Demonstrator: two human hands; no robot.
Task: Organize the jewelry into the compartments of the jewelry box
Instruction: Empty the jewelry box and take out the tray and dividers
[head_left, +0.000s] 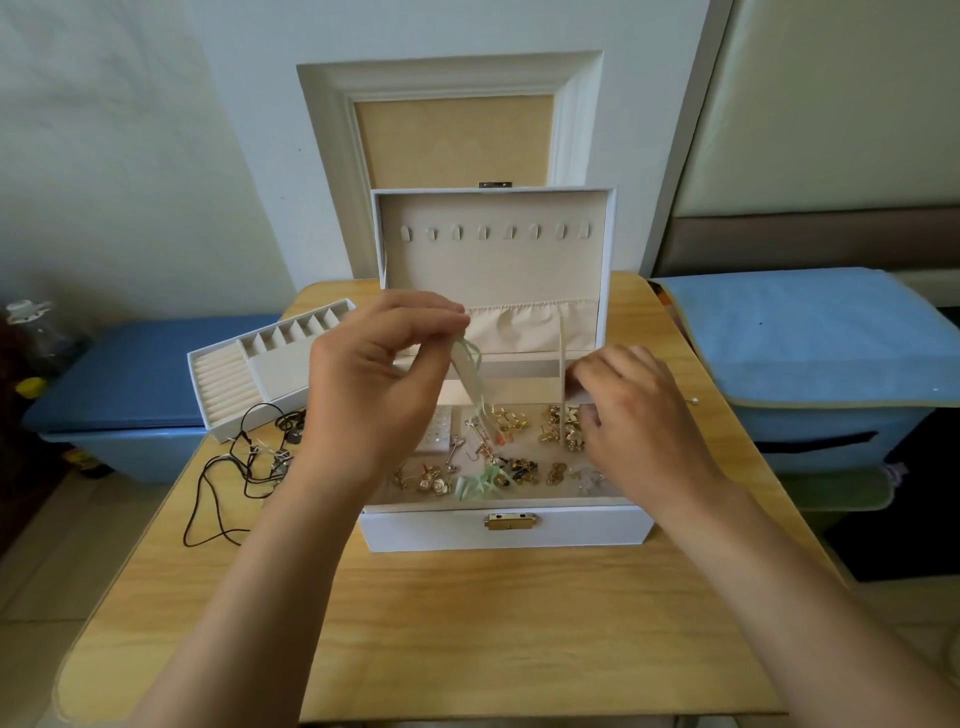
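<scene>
From my seat I see the jewelry box (506, 527) standing open in the middle of the counter (467, 623), its lid (493, 260) upright at the far side. The left hand (379, 374) is raised over the box's left half, thumb and fingertips pinched on a pale green ribbon piece (467, 364) that hangs down toward the loose jewelry below. It looks light and limp. I would hold it near the top as it is now held and lower it slowly, since the tails could snag on neighbouring clasps. The right hand (639, 410) is at the box's right inner wall, beside the lid strap (562, 374), with its fingers curled down. I cannot tell whether they grip anything. The hands are apart. My count is one box, eight hooks (483, 231) in a row inside the lid, and one lift-out tray (223, 384) lying on the counter to the left. There are two green ribbon pieces, the second green piece (475, 480) lying near the front wall. The gold pieces (563, 428) are small, probably slippery and too many to count. The black cords (244, 467), left of the box, are too tangled to number. Two blue bins (810, 332) flank the counter.
</scene>
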